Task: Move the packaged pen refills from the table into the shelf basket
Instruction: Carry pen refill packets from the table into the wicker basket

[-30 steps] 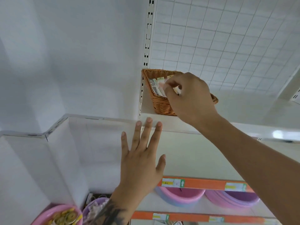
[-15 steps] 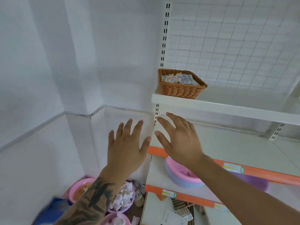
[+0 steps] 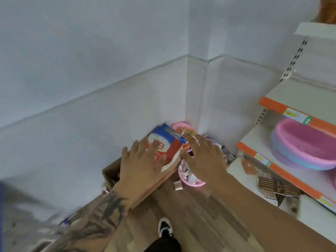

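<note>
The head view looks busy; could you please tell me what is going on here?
A person is reaching down toward the floor corner with both hands spread and empty. The left hand is over a red, white and blue package on a cardboard box; the right hand is above a pink bowl of small packets. The wicker basket barely shows, top right.
</note>
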A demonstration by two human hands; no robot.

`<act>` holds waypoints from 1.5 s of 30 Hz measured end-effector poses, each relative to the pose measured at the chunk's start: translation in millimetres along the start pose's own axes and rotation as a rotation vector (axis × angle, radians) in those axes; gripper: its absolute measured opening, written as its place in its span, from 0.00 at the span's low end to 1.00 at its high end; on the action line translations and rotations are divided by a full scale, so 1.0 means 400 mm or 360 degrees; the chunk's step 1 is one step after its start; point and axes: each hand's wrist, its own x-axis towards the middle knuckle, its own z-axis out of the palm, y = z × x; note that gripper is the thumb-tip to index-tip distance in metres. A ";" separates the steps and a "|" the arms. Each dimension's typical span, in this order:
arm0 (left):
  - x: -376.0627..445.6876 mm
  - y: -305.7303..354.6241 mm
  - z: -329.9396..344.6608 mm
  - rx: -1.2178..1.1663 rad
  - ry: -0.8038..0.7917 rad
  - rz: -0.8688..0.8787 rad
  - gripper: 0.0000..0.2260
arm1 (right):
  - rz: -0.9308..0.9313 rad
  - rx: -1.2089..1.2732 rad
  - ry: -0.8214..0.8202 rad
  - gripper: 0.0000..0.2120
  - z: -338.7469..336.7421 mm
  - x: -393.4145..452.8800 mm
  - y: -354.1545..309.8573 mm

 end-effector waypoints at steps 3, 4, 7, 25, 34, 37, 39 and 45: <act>-0.105 -0.115 0.019 0.0028 -0.0049 -0.0180 0.33 | -0.0103 0.0009 -0.0115 0.30 0.050 -0.049 -0.113; -0.137 -0.148 0.023 0.0017 -0.0047 -0.0229 0.32 | -0.0129 0.0012 -0.0127 0.30 0.058 -0.067 -0.148; -0.225 -0.229 0.035 -0.0035 0.0001 -0.0339 0.29 | -0.0174 0.0040 -0.0146 0.30 0.071 -0.122 -0.248; -0.861 -0.814 0.084 0.0034 0.0022 -0.0534 0.27 | -0.0442 0.0071 -0.0170 0.28 0.234 -0.548 -0.980; -1.086 -1.019 0.168 -0.0197 -0.0118 -0.0743 0.28 | -0.0778 -0.0153 -0.0242 0.27 0.330 -0.681 -1.245; -1.125 -1.100 0.193 -0.0261 -0.0114 -0.0854 0.28 | -0.0857 -0.0168 -0.0344 0.27 0.379 -0.674 -1.325; -1.153 -1.148 0.212 -0.0289 -0.0134 -0.0942 0.28 | -0.0922 -0.0169 -0.0408 0.27 0.419 -0.665 -1.375; -1.227 -1.294 0.256 -0.0291 -0.0207 -0.1217 0.28 | -0.1152 -0.0189 -0.0649 0.30 0.541 -0.626 -1.566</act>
